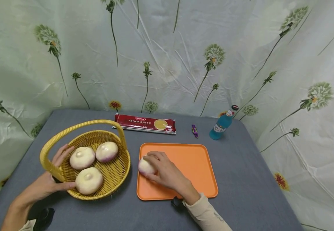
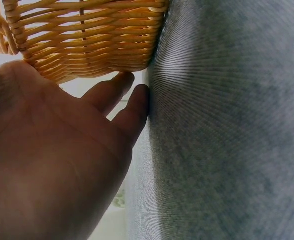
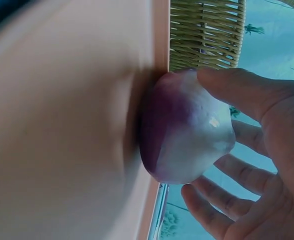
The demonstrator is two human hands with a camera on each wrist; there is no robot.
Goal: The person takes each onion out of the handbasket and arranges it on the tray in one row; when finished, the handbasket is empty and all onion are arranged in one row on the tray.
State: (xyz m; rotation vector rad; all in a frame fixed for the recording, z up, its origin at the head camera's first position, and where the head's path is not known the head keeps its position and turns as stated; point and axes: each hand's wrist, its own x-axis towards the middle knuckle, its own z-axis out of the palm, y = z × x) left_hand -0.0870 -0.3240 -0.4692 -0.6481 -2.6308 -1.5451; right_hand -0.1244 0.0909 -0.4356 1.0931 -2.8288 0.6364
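My right hand (image 1: 165, 170) holds a white and purple turnip (image 1: 146, 166) at the left edge of an orange tray (image 1: 190, 170). In the right wrist view the thumb and fingers reach around the turnip (image 3: 187, 130), its purple side toward the tray. At the left, my left hand (image 1: 47, 183) grips the side of a yellow wicker basket (image 1: 112, 183), the thumb over its rim. The left wrist view shows the palm and two fingers beside the basket's woven wall (image 2: 97, 45). Inside the basket lie three more turnips (image 1: 89, 180), pale sides up.
Behind the tray lies a red pack (image 1: 145, 123) labelled Primo Gusto. A small purple-wrapped candy (image 1: 195, 131) and a blue bottle (image 1: 223, 123) are farther right. The basket's tall handle (image 1: 80, 125) arches over it. A flowered curtain (image 1: 170, 57) hangs behind the grey table (image 1: 242, 179).
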